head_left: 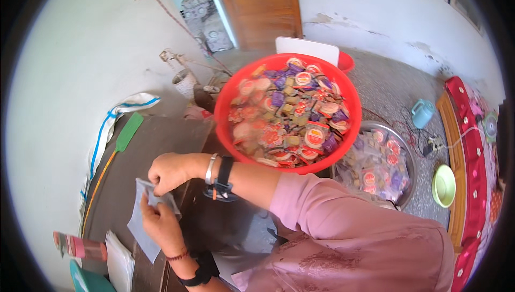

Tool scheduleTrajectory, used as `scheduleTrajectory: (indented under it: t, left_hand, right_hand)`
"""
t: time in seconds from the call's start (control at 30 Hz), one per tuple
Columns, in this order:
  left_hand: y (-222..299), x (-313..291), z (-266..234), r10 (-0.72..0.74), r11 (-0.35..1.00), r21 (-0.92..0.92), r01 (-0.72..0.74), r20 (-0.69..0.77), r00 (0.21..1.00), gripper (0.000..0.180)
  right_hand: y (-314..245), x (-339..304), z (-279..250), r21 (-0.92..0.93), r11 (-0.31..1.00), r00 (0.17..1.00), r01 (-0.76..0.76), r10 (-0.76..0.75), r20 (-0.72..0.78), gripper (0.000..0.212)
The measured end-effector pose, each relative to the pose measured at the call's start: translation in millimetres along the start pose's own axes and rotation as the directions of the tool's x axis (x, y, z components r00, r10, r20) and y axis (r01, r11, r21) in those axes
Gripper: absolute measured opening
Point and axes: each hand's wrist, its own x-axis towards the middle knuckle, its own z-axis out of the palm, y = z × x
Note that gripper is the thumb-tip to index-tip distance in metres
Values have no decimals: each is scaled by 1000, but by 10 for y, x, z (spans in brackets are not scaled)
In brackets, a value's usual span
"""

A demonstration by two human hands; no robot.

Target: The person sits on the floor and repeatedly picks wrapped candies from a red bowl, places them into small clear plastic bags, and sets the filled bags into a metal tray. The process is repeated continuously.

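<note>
A pale, thin sheet or plastic pouch (140,228) hangs between my hands over the dark tabletop (155,131). My left hand (162,229) pinches it with thumb and fingers along its right side. Just above, my right hand (170,173) is closed in a fist by the pouch's upper edge. What sits inside that fist is hidden, though the pouch's top seems to run into its fingers. Beyond my right forearm stands a big red tub (224,131) heaped with small clear packets (289,110) holding red-and-white round labels and purple and tan pieces.
A metal basin (412,184) of similar packets sits on the floor. On the table lie a green fly swatter (127,132) and a stack of pale sheets (120,262), with a pinkish jar (80,247) nearby. A green bowl (443,185) and blue jug (423,113) stand right.
</note>
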Motion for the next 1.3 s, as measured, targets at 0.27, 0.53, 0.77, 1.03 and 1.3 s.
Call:
scheduleTrajectory:
  t: [0.27, 0.53, 0.77, 1.03, 1.3]
  left_hand:
    - [30, -14, -110, -74, 969, -242, 38, -138, 988, 45]
    - [-39, 49, -252, -62, 997, 49, 60, 40, 997, 43]
    - [-266, 97, -119, 147, 989, 2, -147, 14, 989, 42]
    - [-45, -31, -108, 50, 998, -32, -51, -22, 998, 41]
    - [38, -46, -73, 42, 999, -28, -43, -16, 999, 38]
  right_hand:
    - [-22, -21, 23, -76, 995, 992, -67, 58, -109, 23]
    - [8, -155, 178, -106, 994, 928, 7, -46, -369, 11]
    - [110, -1059, -387, 210, 940, 907, 269, -174, -384, 15]
    - [1278, -2757, -1418, -160, 728, 702, -667, 541, -463, 17]
    - [2071, -3523, -838, -370, 622, 723, -690, 609, -326, 24]
